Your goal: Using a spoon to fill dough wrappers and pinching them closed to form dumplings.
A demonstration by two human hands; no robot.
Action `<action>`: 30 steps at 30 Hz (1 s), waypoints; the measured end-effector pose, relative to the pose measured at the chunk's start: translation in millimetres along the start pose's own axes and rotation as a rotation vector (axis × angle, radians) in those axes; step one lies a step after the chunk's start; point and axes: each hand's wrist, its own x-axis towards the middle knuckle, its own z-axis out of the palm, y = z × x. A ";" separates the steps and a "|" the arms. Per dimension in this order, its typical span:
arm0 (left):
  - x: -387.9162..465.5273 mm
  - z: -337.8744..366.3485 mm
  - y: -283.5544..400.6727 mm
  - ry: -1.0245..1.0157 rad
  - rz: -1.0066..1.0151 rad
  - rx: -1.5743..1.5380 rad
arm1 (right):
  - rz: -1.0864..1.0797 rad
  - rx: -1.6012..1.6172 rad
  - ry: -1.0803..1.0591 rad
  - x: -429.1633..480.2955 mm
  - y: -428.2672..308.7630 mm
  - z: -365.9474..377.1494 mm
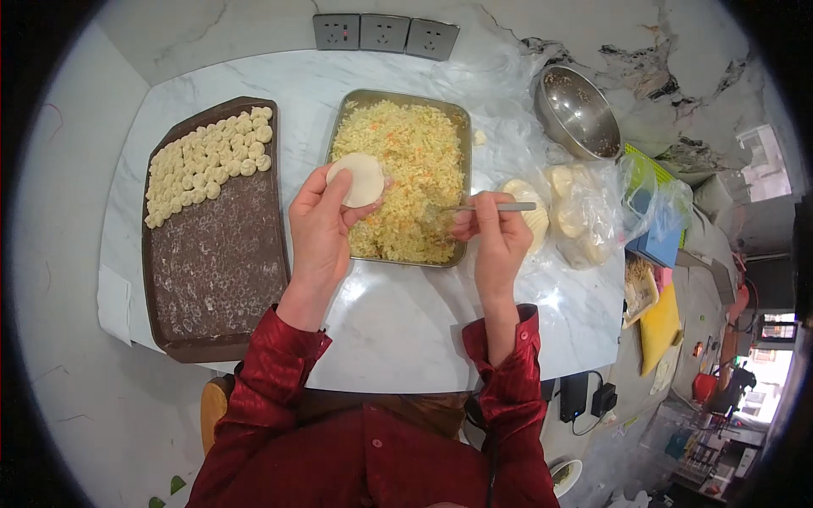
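My left hand (324, 219) holds a round, flat dough wrapper (361, 180) over the near left part of a metal tray (406, 261). A chopped vegetable filling (406, 149), pale yellow-green with orange bits, fills that tray. Between the thumb and fingers of my right hand (497, 235) is a thin metal utensil (516, 206); its tip reaches into the filling, so its shape is hidden. Just right of this hand lies a stack of dough wrappers (535, 219), partly covered by clear plastic.
Left stands a brown tray (219, 273) with rows of small pleated dumplings (209, 159) at its far end. Bagged wrappers (581, 216) lie at right, below a tilted steel bowl (578, 114). Wall sockets (385, 35) sit behind the marble-patterned table (394, 355).
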 end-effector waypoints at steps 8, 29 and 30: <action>-1.8 -0.3 0.2 0.003 0.003 0.049 | 0.101 0.185 0.065 6.0 -1.0 -7.9; -23.4 11.9 8.4 -0.112 -0.366 -0.096 | -1.029 -0.620 -0.316 -26.2 -21.9 11.4; -23.5 12.8 9.7 -0.115 -0.358 -0.106 | -0.994 -0.604 -0.317 -26.4 -23.4 9.2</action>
